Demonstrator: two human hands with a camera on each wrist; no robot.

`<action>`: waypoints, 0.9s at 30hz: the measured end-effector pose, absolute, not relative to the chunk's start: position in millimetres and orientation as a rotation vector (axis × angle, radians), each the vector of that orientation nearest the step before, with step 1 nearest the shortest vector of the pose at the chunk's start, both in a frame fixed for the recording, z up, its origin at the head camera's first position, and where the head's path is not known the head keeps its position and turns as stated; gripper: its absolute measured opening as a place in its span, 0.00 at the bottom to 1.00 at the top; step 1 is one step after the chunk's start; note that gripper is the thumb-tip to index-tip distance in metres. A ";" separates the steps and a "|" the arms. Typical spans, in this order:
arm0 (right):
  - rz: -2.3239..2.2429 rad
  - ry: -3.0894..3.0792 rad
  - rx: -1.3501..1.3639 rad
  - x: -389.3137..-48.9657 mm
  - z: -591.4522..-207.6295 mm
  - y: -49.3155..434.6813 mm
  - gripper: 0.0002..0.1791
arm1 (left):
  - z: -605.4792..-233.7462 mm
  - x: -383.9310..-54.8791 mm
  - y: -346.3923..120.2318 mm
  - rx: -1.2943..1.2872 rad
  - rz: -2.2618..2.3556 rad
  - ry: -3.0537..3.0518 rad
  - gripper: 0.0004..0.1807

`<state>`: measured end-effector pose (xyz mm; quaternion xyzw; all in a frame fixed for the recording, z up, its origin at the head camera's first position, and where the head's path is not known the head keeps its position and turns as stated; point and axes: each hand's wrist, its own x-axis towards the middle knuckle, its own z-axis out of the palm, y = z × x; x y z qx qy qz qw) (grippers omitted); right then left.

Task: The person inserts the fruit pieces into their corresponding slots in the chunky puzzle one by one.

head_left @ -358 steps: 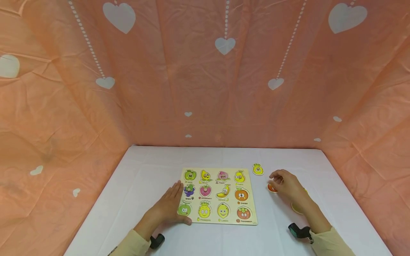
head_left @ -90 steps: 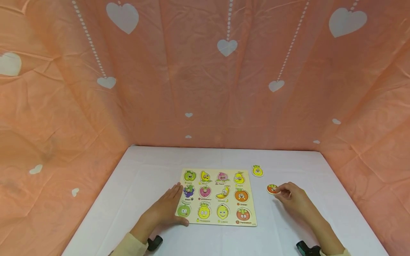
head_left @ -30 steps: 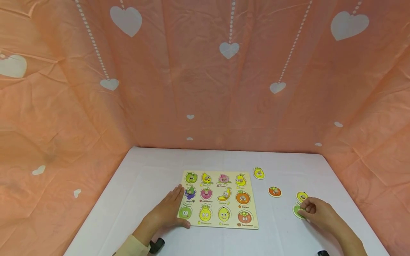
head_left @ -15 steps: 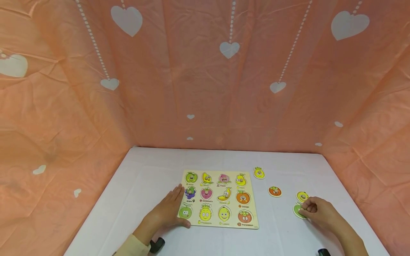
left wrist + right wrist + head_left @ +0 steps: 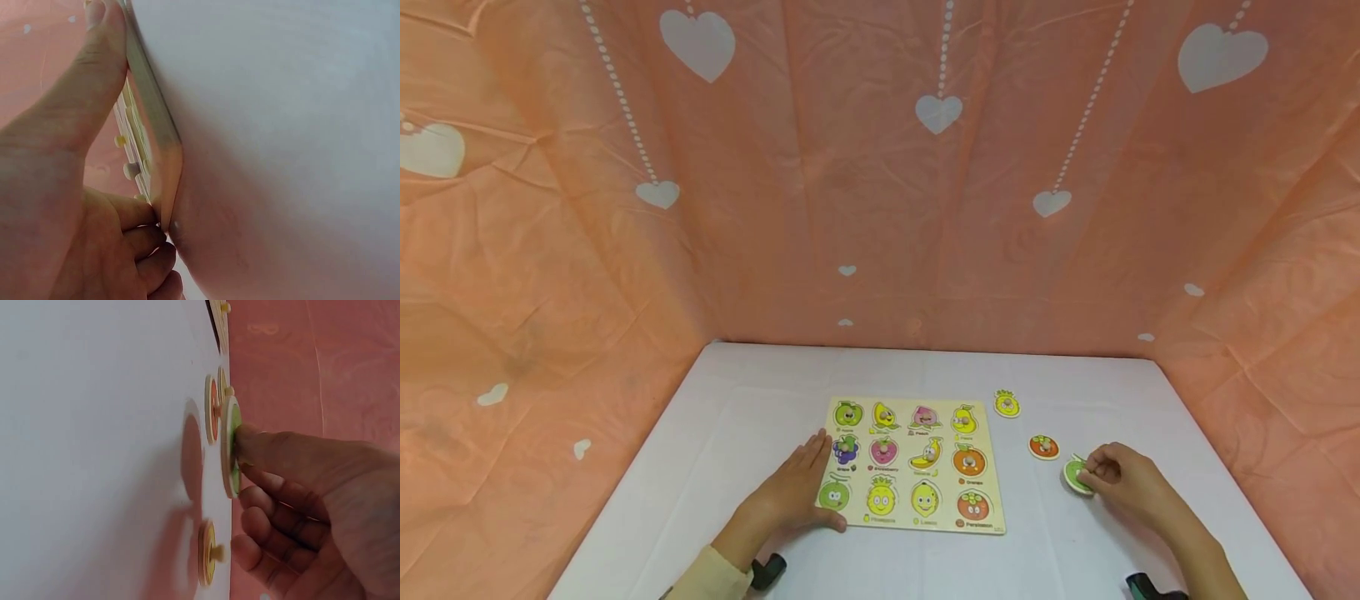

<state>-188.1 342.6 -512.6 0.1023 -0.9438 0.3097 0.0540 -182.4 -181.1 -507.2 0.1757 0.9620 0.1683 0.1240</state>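
My right hand (image 5: 1123, 479) pinches a round green fruit puzzle piece (image 5: 1075, 477) between thumb and fingers. In the right wrist view the green piece (image 5: 231, 447) is off the white table, its shadow beside it. My left hand (image 5: 790, 487) lies along the left edge of the wooden fruit puzzle board (image 5: 943, 527), its fingers straight in the head view and its thumb at the near corner. The wrist view shows the left thumb (image 5: 94, 81) against the board's edge (image 5: 156, 119). Knobbed pieces fill the two far rows; the near row shows flat pictures.
A pineapple piece (image 5: 1007, 404) and a persimmon piece (image 5: 1043, 447) lie right of the board. A yellow knobbed piece (image 5: 207, 553) lies near the right hand, hidden behind it in the head view. Orange cloth with white hearts (image 5: 938, 114) surrounds the white table (image 5: 760, 375).
My right hand grasped the persimmon piece's edge, let it go and moved right to the green piece. Now it has lifted that piece leftward. The left hand stays at the board.
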 end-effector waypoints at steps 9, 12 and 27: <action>0.963 -2.754 0.397 -200.2 -508.8 312.8 0.12 | -510.9 -183.4 -181.3 0.503 0.482 2.812 0.76; 0.980 -2.752 0.398 -203.5 -508.2 303.3 0.12 | -511.4 -183.9 -181.4 0.507 0.481 2.812 0.76; 1.093 -2.712 0.578 -217.1 -505.2 260.7 0.10 | -510.4 -183.6 -182.0 0.507 0.481 2.808 0.76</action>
